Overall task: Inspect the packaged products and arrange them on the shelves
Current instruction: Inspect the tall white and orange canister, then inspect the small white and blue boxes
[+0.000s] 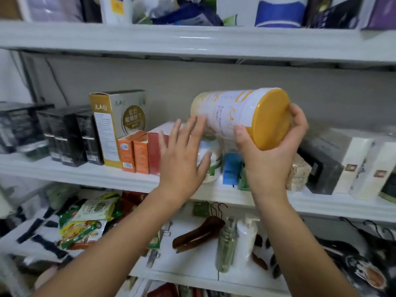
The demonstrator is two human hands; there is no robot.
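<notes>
Far left of the left hand, black boxes (64,136) are showing only as a blur on the middle shelf (85,172), their print too smeared to read. Nearer that hand, a gold box (115,125) and orange boxes (134,153) are standing upright, and a red box (154,151) is sitting partly hidden behind it. The left hand (184,157) is spreading wide with straight fingers, holding nothing and covering most of a white jar (211,166). Its fingertips are lying at the far end of the can (231,112); whether they are touching it cannot be told. The can is lying tilted on its side in the air above the shelf, with its yellow lid (271,118) facing the right hand (270,155). That hand is gripping the lid end, thumb on the label and fingers curling round the rim. Just left of its wrist a blue packet (230,168) is showing in part, and to its right pale boxes (360,166) are being cut off by the frame edge.
</notes>
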